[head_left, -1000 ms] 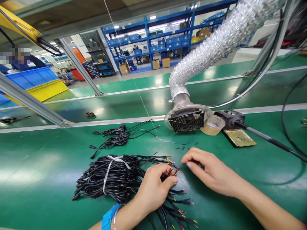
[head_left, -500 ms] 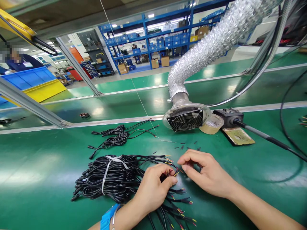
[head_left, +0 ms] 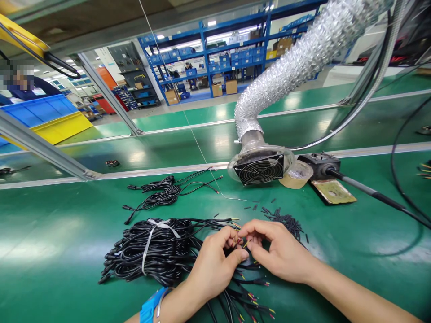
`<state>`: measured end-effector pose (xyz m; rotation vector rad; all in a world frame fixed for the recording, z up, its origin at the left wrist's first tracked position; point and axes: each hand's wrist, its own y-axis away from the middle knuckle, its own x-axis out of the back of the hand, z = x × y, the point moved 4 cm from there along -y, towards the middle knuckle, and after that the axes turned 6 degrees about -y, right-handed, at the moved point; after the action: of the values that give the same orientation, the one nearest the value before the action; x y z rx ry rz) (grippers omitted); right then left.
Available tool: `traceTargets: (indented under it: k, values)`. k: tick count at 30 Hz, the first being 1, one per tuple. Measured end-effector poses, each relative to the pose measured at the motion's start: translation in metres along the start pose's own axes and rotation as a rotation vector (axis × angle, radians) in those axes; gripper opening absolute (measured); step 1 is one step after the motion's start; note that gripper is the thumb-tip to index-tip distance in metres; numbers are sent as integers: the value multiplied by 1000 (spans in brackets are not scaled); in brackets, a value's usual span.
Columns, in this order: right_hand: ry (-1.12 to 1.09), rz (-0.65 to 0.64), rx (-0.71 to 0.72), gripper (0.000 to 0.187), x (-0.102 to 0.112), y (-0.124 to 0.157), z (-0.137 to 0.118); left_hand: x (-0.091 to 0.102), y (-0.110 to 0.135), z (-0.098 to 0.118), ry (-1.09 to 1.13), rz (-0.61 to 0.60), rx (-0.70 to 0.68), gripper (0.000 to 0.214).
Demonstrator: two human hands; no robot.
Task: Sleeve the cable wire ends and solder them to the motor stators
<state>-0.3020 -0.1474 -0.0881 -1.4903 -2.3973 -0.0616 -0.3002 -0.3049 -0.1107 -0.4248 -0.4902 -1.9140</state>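
Note:
My left hand pinches the stripped end of a black cable, where thin red and yellow wires stick out between thumb and fingers. Close against them, the fingertips of my right hand are pressed together at the wire tips; what they hold is hidden. Left of my hands lies a bundle of black cables tied with a pale band. More cable ends with red, yellow and white tips fan out below my hands. Behind my right hand is a pile of short black tube pieces.
Two loose coiled cables lie behind the bundle. A fume extractor on a silver duct stands at the back, beside a tape roll and a soldering iron in its holder. Solder wire hangs down to the table.
My right hand has moved left to the wire ends at my left hand, uncovering the pile of black tube pieces. My left hand stays nearly in place.

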Motion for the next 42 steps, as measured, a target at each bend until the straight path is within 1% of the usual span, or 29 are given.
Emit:
traceTargets:
  k: [2, 4, 5, 7, 9, 11, 13, 15, 17, 20, 24, 26, 28, 30, 33, 37, 42]
  values:
    - [9, -13, 7, 23, 5, -1, 0, -1, -1, -2, 17, 0, 11, 11]
    - [84, 23, 12, 21, 22, -3, 3, -1, -1, -2, 9, 6, 19, 10]
    - [151, 72, 13, 18, 35, -5, 5, -1, -1, -1, 1, 9, 22, 9]
    - [331, 213, 16, 7, 61, -6, 12, 0, -1, 1, -15, 13, 16, 8]
    - [501, 271, 24, 8, 77, -8, 19, 0, 0, 3, -24, 14, 8, 7]
    - [636, 232, 15, 10, 78, -10, 27, 1, 0, 5, -30, 19, 4, 7]
    - [753, 190, -9, 11, 70, -11, 33, 1, 0, 6, -33, 26, 5, 7]
    - [840, 191, -30, 11, 61, -12, 36, 2, 1, 7, -31, 28, -2, 7]
    - [877, 212, -40, 12, 55, -14, 37, 2, 1, 8, -30, 23, -11, 7]
    - [888, 204, -30, 16, 50, -16, 35, 2, 1, 9, -35, 19, -14, 6]
    - [852, 150, 45, 13, 48, -13, 24, 2, 1, 8, -32, 23, -5, 6]
    - [721, 94, 63, 13, 45, -8, 14, 2, 1, 8, -30, 18, -4, 6]
    - [537, 23, 32, 13, 39, -1, 4, 1, 0, 8, -32, 12, -3, 7]
    - [404, -17, -2, 12, 32, 4, -4, 1, 0, 8, -31, 14, 1, 7]
    - [309, -9, 59, 14, 25, 8, -15, 1, 0, 7, -24, 25, 4, 7]
    - [227, 28, 165, 23, 23, 10, -20, 2, 0, 5, -2, 37, 17, 9]
    - [225, 121, 157, 18, 24, 10, -17, 3, -1, 7, 21, 54, 13, 8]
